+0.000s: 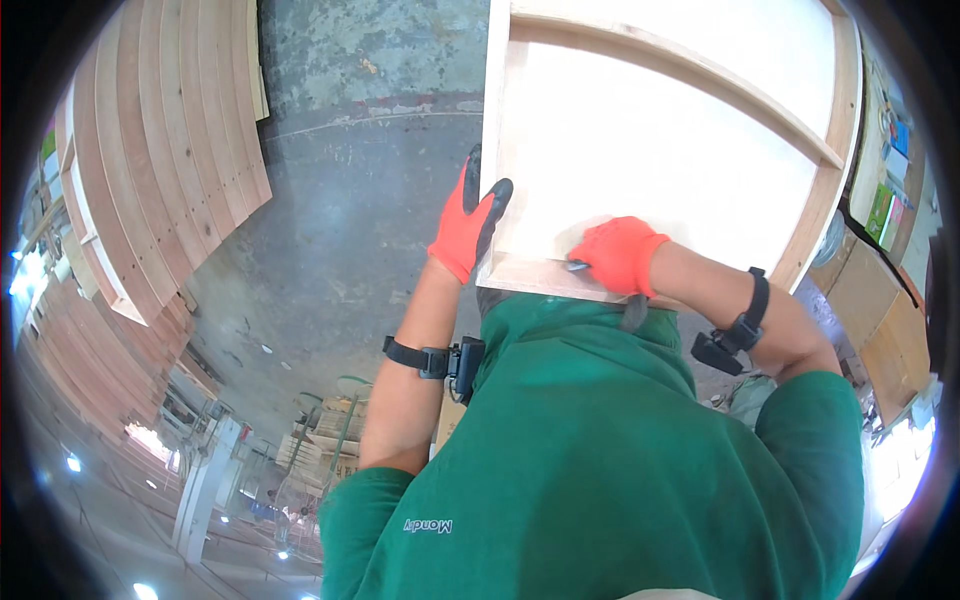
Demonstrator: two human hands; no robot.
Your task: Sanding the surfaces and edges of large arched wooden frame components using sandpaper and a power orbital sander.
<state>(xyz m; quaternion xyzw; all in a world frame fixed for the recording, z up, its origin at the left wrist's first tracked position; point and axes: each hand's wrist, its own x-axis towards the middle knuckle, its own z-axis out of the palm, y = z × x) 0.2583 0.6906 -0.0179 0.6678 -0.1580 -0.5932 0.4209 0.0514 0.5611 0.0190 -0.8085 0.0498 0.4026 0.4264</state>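
A shallow wooden frame with a pale flat panel in it rests in front of my body, its near rail against my waist. My left hand, in an orange glove with dark fingers, clasps the frame's left side, thumb over the edge and fingers outside. At the near rail my right hand, in the same kind of glove, is closed low against the panel. A small grey-blue tip shows at its fingers; I cannot tell what it belongs to. A dark grey piece, perhaps the thumb, hangs over the rail below that hand.
Planked wooden panels stand stacked at the left, above a grey concrete floor. Along the right lie cardboard and small coloured boxes. More wooden pieces sit behind my left arm. Black straps with small devices circle both forearms.
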